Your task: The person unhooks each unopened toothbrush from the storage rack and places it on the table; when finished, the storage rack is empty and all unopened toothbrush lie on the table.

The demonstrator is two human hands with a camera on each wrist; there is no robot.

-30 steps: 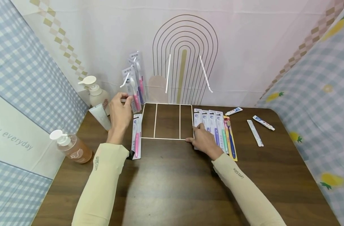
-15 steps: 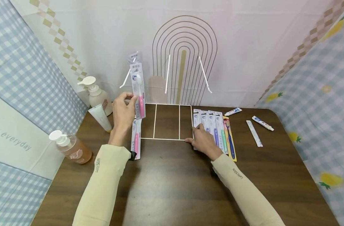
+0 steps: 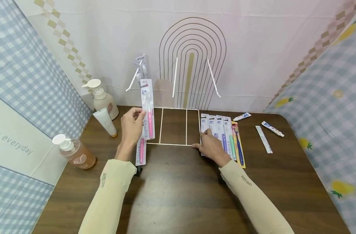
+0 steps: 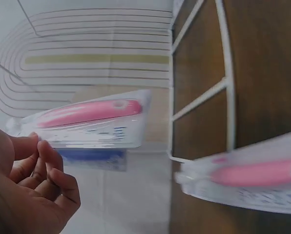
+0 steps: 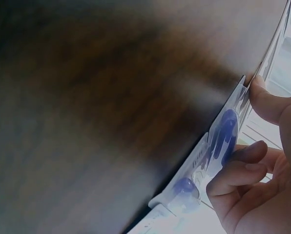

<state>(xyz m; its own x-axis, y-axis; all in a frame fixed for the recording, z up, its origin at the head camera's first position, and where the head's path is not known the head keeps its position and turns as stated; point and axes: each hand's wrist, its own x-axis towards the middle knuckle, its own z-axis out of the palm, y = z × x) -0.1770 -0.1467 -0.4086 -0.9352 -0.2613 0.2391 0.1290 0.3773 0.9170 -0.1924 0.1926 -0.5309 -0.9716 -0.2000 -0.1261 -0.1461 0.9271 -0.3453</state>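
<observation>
In the head view my left hand (image 3: 132, 125) pinches a packaged pink toothbrush (image 3: 150, 122) by its edge between thumb and fingertips, upright in front of a hook. A second packaged pink toothbrush (image 3: 141, 151) lies on the table below it, partly overlapped. Behind, more packaged toothbrushes (image 3: 141, 61) hang on the left hook of the white wire rack (image 3: 172, 144); the left wrist view shows a blue handle (image 4: 94, 156) there. My right hand (image 3: 210, 144) rests at the rack's front right corner, thumb at the wire, fingers bent over the nearest packaged purple toothbrush (image 5: 224, 136).
Two bare hooks (image 3: 174, 78) jut from the rack. Right of it lie several packaged toothbrushes (image 3: 229, 138), two small toothpaste tubes (image 3: 272, 128) and a narrow sachet (image 3: 264, 139). At left stand two pump bottles (image 3: 77, 152) and a white squeeze tube (image 3: 105, 122).
My left hand has brought the packaged pink toothbrush away from the left hook, rightward and down toward me. My right hand has stayed at the rack's corner.
</observation>
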